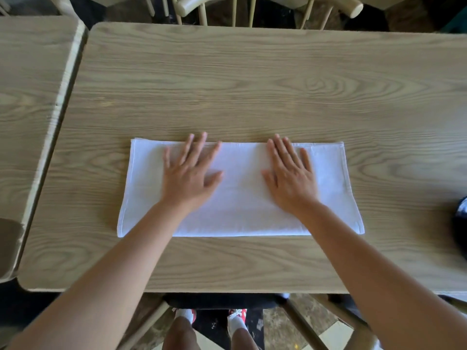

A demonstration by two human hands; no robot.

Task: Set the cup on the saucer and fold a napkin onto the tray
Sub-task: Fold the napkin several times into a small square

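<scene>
1. A white napkin point(240, 198) lies flat on the wooden table point(252, 84), folded into a long rectangle that runs from 9 o'clock to 3 o'clock, near the table's 6 o'clock edge.
2. The left hand point(188, 173) rests palm down on the napkin's 9 o'clock half, fingers spread apart and pointing toward 12 o'clock; the fingertips point(204, 135) reach just past the cloth's far edge onto the wood.
3. The right hand point(290, 175) rests palm down on the 3 o'clock half, its fingers closer together, also pointing toward 12 o'clock, with the tips at the far edge.
4. Neither hand grips anything; both press flat, well apart from each other, with bare cloth between the thumbs.
5. Both forearms come in from the 6 o'clock side and cross the napkin's near edge.
6. A dark object point(461, 223) is cut off at the table's 3 o'clock edge; what it is cannot be told.
7. A second table point(30, 84) stands just beside this one at 9 o'clock.
8. A pale chair point(252, 3) stands at 12 o'clock.
</scene>
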